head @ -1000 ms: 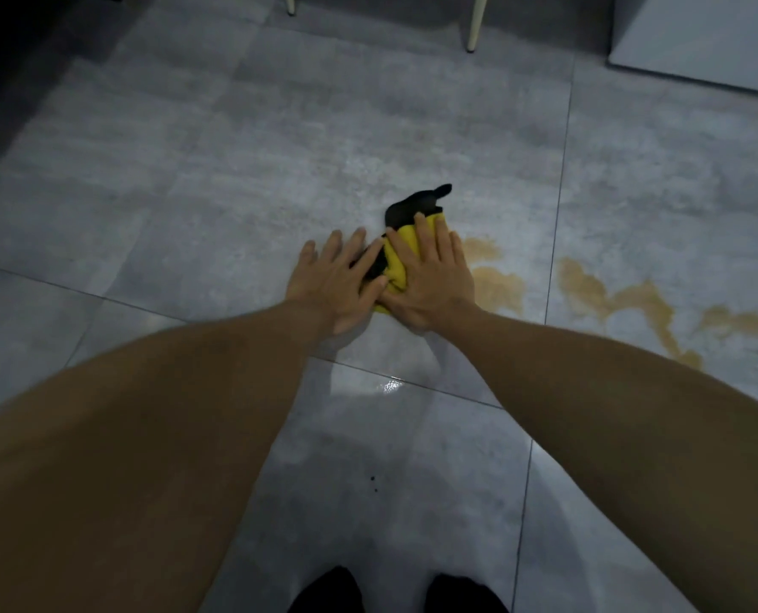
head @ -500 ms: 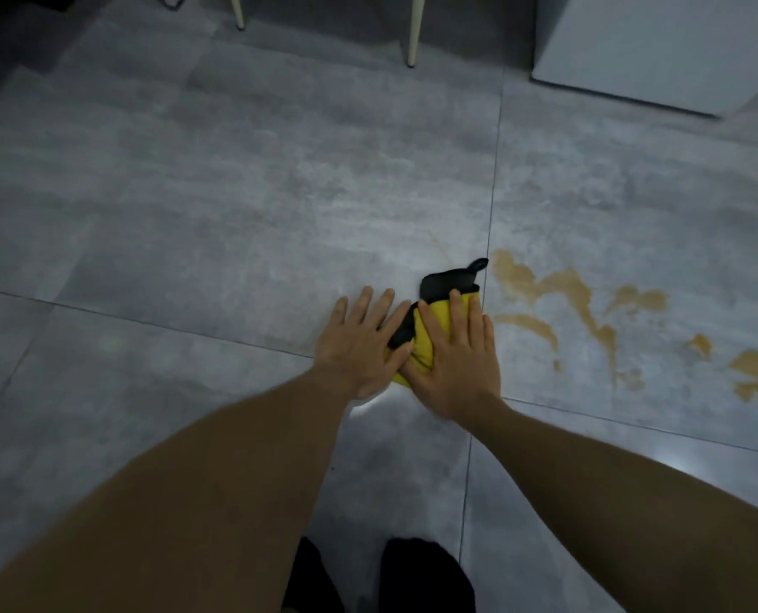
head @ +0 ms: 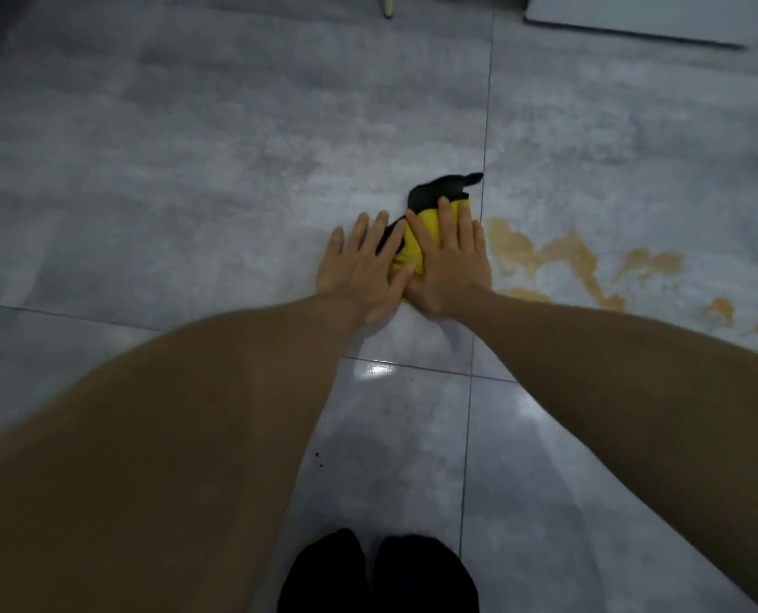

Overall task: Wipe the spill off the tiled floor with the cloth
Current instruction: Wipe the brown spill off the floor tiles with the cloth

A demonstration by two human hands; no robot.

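A yellow and black cloth [head: 417,241] lies bunched on the grey tiled floor [head: 191,170]. My right hand [head: 450,263] presses flat on its yellow part, fingers spread. My left hand [head: 361,267] lies flat beside it, its fingers overlapping the cloth's left edge. A black corner of the cloth sticks out beyond the fingertips. An orange-brown spill [head: 563,258] spreads over the tile just right of the cloth, starting at the grout line and trailing off toward the right edge.
A white cabinet base [head: 642,19] stands at the top right. A pale chair leg [head: 388,6] shows at the top centre. My dark-socked feet [head: 377,572] are at the bottom. A wet sheen [head: 379,369] glints on the tile below my hands.
Both hands have pushed the cloth forward and slightly left of the grout line, away from my feet. The tile left of the grout line, stained a second ago, now looks wiped.
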